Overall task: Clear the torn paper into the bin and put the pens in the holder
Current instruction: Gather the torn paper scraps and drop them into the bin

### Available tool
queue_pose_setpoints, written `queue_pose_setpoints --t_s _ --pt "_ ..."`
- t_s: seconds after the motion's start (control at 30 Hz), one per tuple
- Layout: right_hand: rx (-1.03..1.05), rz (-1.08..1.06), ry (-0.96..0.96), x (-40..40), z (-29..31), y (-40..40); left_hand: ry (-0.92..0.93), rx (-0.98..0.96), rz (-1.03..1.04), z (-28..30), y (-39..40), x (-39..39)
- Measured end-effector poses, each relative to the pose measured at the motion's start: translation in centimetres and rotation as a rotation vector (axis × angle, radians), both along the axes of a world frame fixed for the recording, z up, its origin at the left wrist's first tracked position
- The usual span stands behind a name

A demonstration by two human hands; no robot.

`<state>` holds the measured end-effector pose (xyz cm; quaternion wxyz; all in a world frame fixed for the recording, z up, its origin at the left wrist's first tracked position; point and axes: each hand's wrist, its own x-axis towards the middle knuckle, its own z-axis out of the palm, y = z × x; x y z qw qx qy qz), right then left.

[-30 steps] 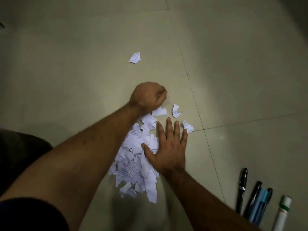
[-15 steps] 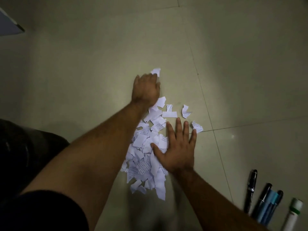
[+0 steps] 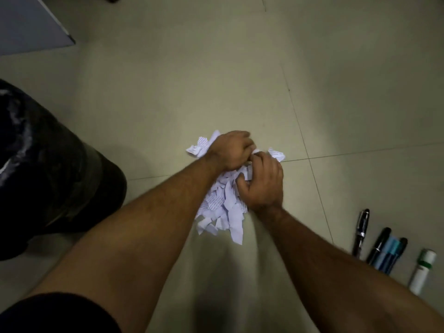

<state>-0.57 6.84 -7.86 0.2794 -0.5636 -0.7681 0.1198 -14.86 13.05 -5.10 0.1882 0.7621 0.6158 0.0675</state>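
Left hand (image 3: 230,150): curled over the far end of the paper heap, fingers bent down into the scraps, so it's closed around a bunch of them.
Right hand (image 3: 263,182): same deal on the right side of the heap, fingers hooked in and thumb tucked against the paper, clutching scraps. The two hands meet at the far end, knuckles pretty much touching.
Torn paper (image 3: 223,210): one bunched white pile with printed lines on it, sitting on the floor between the two forearms. A few bits poke out past the left hand on the far left, and one bit sticks out to the right of the right hand.
Bin (image 3: 55,164): dark, with a shiny black liner, off to the left of the pile and well apart from it.
Pens (image 3: 382,248): lying in a row on the floor at the near right, clear of both hands. There's a black one, another black one, then a couple of blue ones packed together.
White marker (image 3: 421,270): rightmost in that row, white body with a green band.
Floor (image 3: 192,80): pale tiles with thin grout lines, dim lighting.
Grey panel (image 3: 28,22): flat thing in the far left corner, can't tell what it is.
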Motion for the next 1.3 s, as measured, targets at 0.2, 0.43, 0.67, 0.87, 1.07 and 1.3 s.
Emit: queue_pose_setpoints --t_s 0.2,0.43,0.67,0.87,1.07,1.3 --pt "-0.037 -0.096 -0.15 0.9 0.1 0.2 -0.001 0.312 0.213 0.3 -6.6 -3.0" --pt "-0.334 0.166 -0.123 -1.4 1.4 -2.1 0.123 -0.088 0.339 1.0 -9.6 -3.7" --pt "-0.373 0.371 -0.223 0.6 3.8 -3.7 0.031 -0.424 0.358 2.8 -13.5 -5.2" --pt "-0.333 0.443 -0.519 -0.8 4.1 -5.4 0.371 -0.365 0.197 2.3 -15.6 -2.2" --pt "-0.336 0.378 -0.395 -0.9 4.0 -6.8 0.209 -0.201 0.276 2.9 -16.7 -1.0" --pt "-0.641 0.036 0.129 -0.4 4.5 -6.5 -0.013 -0.108 0.647 3.8 -17.7 -1.0"
